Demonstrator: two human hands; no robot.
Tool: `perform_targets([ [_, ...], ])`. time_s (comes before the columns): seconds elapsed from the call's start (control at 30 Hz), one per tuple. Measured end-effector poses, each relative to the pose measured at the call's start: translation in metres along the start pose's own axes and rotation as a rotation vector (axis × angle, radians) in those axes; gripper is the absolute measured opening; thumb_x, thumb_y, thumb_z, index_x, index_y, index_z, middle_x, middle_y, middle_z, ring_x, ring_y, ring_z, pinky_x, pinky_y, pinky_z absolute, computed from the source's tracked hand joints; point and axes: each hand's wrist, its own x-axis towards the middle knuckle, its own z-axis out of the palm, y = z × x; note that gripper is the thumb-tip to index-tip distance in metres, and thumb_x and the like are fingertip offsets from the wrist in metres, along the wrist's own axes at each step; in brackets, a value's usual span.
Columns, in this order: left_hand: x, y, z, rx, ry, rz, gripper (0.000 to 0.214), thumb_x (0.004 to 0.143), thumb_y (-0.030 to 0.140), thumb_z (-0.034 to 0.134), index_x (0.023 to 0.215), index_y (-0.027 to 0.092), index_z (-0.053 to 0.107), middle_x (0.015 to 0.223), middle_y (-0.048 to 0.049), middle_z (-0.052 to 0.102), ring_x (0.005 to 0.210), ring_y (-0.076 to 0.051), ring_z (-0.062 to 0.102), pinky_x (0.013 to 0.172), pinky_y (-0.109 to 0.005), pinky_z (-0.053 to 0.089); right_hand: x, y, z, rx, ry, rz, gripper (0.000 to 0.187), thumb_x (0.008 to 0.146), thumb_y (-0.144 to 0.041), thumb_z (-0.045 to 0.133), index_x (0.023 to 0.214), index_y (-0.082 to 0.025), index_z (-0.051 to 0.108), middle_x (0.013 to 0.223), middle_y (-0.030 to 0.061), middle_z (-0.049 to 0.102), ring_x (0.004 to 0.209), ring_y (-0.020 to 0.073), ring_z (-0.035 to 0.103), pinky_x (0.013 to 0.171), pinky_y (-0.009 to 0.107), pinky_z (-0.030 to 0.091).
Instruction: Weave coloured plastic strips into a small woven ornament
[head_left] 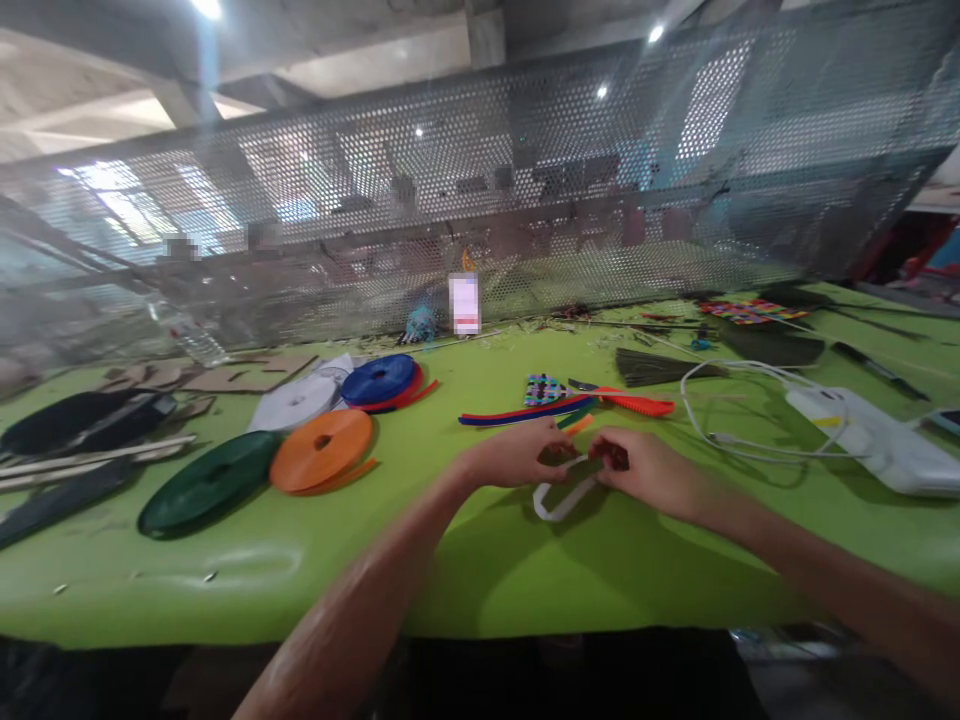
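In front of me a narrow white strip (553,515) hangs in a loop between my hands, just above the green tabletop. My left hand (519,455) pinches one part of it between curled fingers. Close by on the right, my right hand (641,468) grips the strip too, its fingers folded in. Beyond my hands lie blue and red strips (510,413), with green and orange strip ends (579,424) partly behind my left hand. A small woven multicoloured piece (543,389) and a red-orange-handled cutting tool (634,400) rest just past them.
Left are green (214,483), orange (326,450), white (298,403) and blue (379,380) strip rolls. A white power bank-like device (877,440) with a looped cable (697,420) lies right. A perforated metal screen (480,190) rises behind the green table (337,590).
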Motion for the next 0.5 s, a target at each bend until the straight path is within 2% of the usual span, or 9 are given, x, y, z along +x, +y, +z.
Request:
perform_targets([
  [0.1, 0.001, -0.002, 0.001, -0.065, 0.095, -0.059, 0.021, 0.086, 0.021, 0.070, 0.106, 0.019, 0.076, 0.097, -0.0047, 0.074, 0.085, -0.020, 0.064, 0.076, -0.029, 0.047, 0.008, 0.001, -0.003, 0.022, -0.013, -0.036, 0.003, 0.084, -0.025, 0.064, 0.083, -0.024, 0.067, 0.077, 0.0019, 0.071, 0.069, 0.0211, 0.066, 0.061, 0.032, 0.047],
  [0.2, 0.003, -0.008, 0.002, -0.119, 0.250, -0.155, 0.020, 0.093, 0.026, 0.061, 0.103, 0.018, 0.077, 0.089, -0.0051, 0.075, 0.078, -0.019, 0.064, 0.071, -0.028, 0.046, 0.017, -0.001, -0.010, 0.038, -0.041, -0.086, 0.008, 0.085, -0.029, 0.063, 0.082, -0.025, 0.069, 0.081, 0.0029, 0.073, 0.070, 0.0216, 0.066, 0.062, 0.033, 0.048],
  [0.3, 0.004, -0.015, 0.002, -0.181, 0.371, -0.222, 0.023, 0.095, 0.031, 0.059, 0.102, 0.018, 0.077, 0.086, -0.0054, 0.076, 0.076, -0.019, 0.066, 0.071, -0.029, 0.048, 0.026, -0.005, -0.017, 0.046, -0.049, -0.120, 0.011, 0.085, -0.032, 0.065, 0.082, -0.024, 0.071, 0.083, 0.0046, 0.073, 0.070, 0.0221, 0.064, 0.062, 0.034, 0.047],
  [0.4, 0.002, -0.021, -0.002, -0.257, 0.442, -0.264, 0.024, 0.096, 0.032, 0.060, 0.101, 0.016, 0.077, 0.077, -0.0056, 0.074, 0.067, -0.018, 0.066, 0.067, -0.028, 0.049, 0.032, -0.006, -0.020, 0.072, -0.020, -0.130, 0.018, 0.087, -0.040, 0.065, 0.084, -0.023, 0.070, 0.085, 0.0065, 0.073, 0.075, 0.0236, 0.065, 0.067, 0.036, 0.049],
  [0.5, 0.001, -0.024, -0.008, -0.367, 0.443, -0.269, 0.026, 0.096, 0.032, 0.062, 0.110, 0.014, 0.074, 0.075, -0.0060, 0.073, 0.061, -0.015, 0.065, 0.063, -0.026, 0.050, 0.034, -0.004, -0.020, 0.120, 0.012, -0.125, 0.027, 0.089, -0.049, 0.064, 0.087, -0.023, 0.070, 0.086, 0.0068, 0.073, 0.076, 0.0232, 0.066, 0.069, 0.037, 0.051],
])
